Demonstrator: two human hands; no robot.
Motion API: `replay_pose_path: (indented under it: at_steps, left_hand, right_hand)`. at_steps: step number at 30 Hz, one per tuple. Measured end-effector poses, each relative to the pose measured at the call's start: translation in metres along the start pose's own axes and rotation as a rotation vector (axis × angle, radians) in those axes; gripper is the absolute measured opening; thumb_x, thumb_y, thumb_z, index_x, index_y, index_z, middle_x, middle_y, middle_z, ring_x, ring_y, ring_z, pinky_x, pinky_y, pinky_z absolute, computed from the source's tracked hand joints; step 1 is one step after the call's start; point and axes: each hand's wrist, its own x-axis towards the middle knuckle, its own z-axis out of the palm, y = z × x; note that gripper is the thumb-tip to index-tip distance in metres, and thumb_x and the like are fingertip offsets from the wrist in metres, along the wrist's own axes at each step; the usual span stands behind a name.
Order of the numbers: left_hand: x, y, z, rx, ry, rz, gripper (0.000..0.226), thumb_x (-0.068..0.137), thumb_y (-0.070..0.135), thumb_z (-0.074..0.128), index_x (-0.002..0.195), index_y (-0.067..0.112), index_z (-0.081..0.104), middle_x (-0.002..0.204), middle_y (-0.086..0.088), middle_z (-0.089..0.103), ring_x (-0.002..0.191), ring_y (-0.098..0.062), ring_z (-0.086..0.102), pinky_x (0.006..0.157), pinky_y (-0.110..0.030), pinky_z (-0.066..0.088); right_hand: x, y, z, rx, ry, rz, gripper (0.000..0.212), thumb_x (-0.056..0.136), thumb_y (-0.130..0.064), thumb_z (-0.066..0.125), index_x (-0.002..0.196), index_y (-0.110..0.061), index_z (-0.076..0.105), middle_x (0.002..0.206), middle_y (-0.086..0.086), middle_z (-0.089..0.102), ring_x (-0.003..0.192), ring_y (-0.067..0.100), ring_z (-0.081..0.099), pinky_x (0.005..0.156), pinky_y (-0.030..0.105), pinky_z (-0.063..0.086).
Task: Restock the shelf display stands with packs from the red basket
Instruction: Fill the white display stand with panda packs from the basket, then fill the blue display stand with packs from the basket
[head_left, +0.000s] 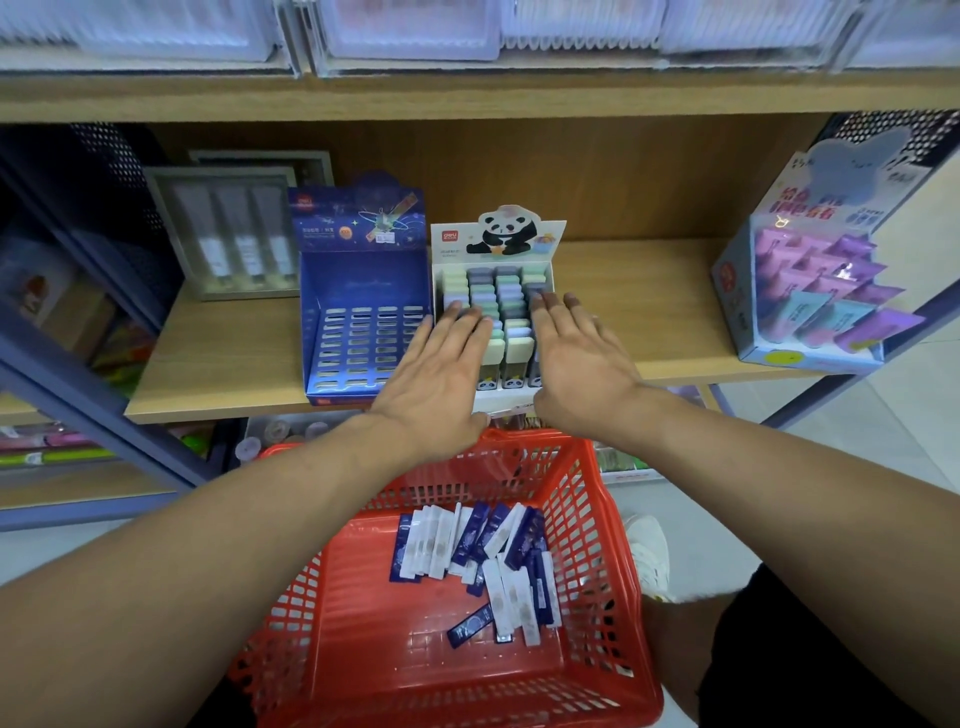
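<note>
A white panda display stand (498, 244) on the wooden shelf is filled with pastel packs (511, 312). My left hand (441, 369) lies flat on the packs at the stand's left side, fingers straight. My right hand (582, 358) lies flat on the right side in the same way. To the left stands a blue display stand (358, 291) whose slots hold no packs. Below the shelf, the red basket (587, 519) holds several dark blue and white packs (488, 556) lying loose on its floor.
The wooden shelf (634, 291) carries a grey boxed set (228, 234) at the left and a light blue stand of purple packs (821, 280) at the right. Clear bins (415, 26) sit on the shelf above. Blue metal uprights (93, 389) frame the left.
</note>
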Motion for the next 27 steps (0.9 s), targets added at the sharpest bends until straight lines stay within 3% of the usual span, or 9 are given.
replay_pose_path:
  at_steps: [6, 12, 15, 17, 19, 21, 24, 27]
  left_hand:
    - [0.011, 0.007, 0.002, 0.035, -0.018, -0.036, 0.108, 0.09, 0.046, 0.065, 0.159, 0.012, -0.011, 0.167, -0.005, -0.016, 0.152, -0.022, -0.022, 0.125, -0.044, -0.01]
    - [0.012, 0.003, 0.005, -0.018, -0.027, -0.008, 0.11, 0.087, 0.042, 0.067, 0.159, 0.013, -0.012, 0.166, -0.004, -0.019, 0.152, -0.021, -0.022, 0.126, -0.044, -0.001]
    - [0.012, 0.003, 0.002, -0.154, -0.049, -0.025, 0.113, 0.085, 0.041, 0.072, 0.159, 0.015, -0.01, 0.166, 0.0, -0.019, 0.152, -0.017, -0.023, 0.127, -0.041, 0.003]
    - [0.013, 0.009, -0.005, -0.38, 0.02, -0.124, 0.114, 0.082, 0.035, 0.079, 0.16, 0.017, -0.002, 0.168, 0.001, -0.011, 0.154, -0.016, -0.013, 0.126, -0.036, 0.007]
    - [0.015, 0.011, -0.005, -0.651, 0.127, -0.311, 0.107, 0.075, 0.031, 0.084, 0.159, 0.021, 0.017, 0.164, -0.003, 0.018, 0.152, -0.021, 0.016, 0.123, -0.037, 0.022]
    - [0.013, 0.012, -0.001, -0.898, 0.154, -0.482, 0.101, 0.062, 0.041, 0.083, 0.149, 0.029, 0.034, 0.146, 0.001, 0.048, 0.135, -0.021, 0.046, 0.112, -0.044, 0.042]
    - [0.006, 0.016, 0.003, -1.049, -0.001, -0.557, 0.109, 0.057, 0.048, 0.081, 0.151, 0.032, 0.028, 0.138, 0.008, 0.059, 0.124, -0.017, 0.057, 0.106, -0.042, 0.047]
    - [0.007, 0.016, 0.001, -1.103, -0.024, -0.524, 0.079, 0.077, 0.032, 0.082, 0.14, 0.034, 0.034, 0.117, 0.022, 0.059, 0.115, -0.007, 0.055, 0.097, -0.031, 0.043]
  right_hand:
    - [0.023, 0.003, 0.004, 0.006, -0.03, 0.046, 0.099, 0.089, -0.017, 0.058, 0.157, -0.007, -0.014, 0.166, 0.01, -0.014, 0.153, 0.031, -0.011, 0.125, 0.046, 0.007]
    - [0.025, -0.003, 0.011, 0.017, -0.023, 0.042, 0.099, 0.087, -0.008, 0.055, 0.157, -0.01, -0.016, 0.165, 0.006, -0.02, 0.153, 0.029, -0.012, 0.125, 0.046, 0.009]
    - [0.027, 0.0, 0.01, 0.079, -0.053, 0.033, 0.099, 0.089, -0.012, 0.055, 0.157, -0.013, -0.017, 0.165, 0.003, -0.021, 0.153, 0.028, -0.009, 0.125, 0.045, 0.011]
    - [0.029, 0.003, 0.009, 0.188, -0.066, 0.032, 0.103, 0.088, -0.017, 0.06, 0.157, -0.014, -0.017, 0.165, 0.003, -0.02, 0.154, 0.025, -0.008, 0.124, 0.043, 0.014]
    - [0.028, 0.005, 0.01, 0.353, -0.016, 0.053, 0.107, 0.085, -0.021, 0.065, 0.158, -0.014, -0.013, 0.167, 0.004, -0.011, 0.154, 0.023, 0.002, 0.121, 0.04, 0.024]
    - [0.026, 0.006, 0.014, 0.54, 0.029, 0.129, 0.105, 0.081, -0.025, 0.07, 0.157, -0.018, -0.001, 0.163, 0.003, 0.015, 0.145, 0.026, 0.032, 0.106, 0.035, 0.041]
    - [0.022, 0.009, 0.02, 0.741, -0.013, 0.23, 0.097, 0.075, -0.029, 0.075, 0.153, -0.026, 0.016, 0.137, 0.003, 0.053, 0.114, 0.026, 0.061, 0.084, 0.035, 0.053]
    - [0.02, 0.015, 0.019, 0.862, 0.008, 0.247, 0.08, 0.077, -0.025, 0.072, 0.145, -0.032, 0.03, 0.121, -0.002, 0.063, 0.102, 0.022, 0.063, 0.084, 0.041, 0.056]
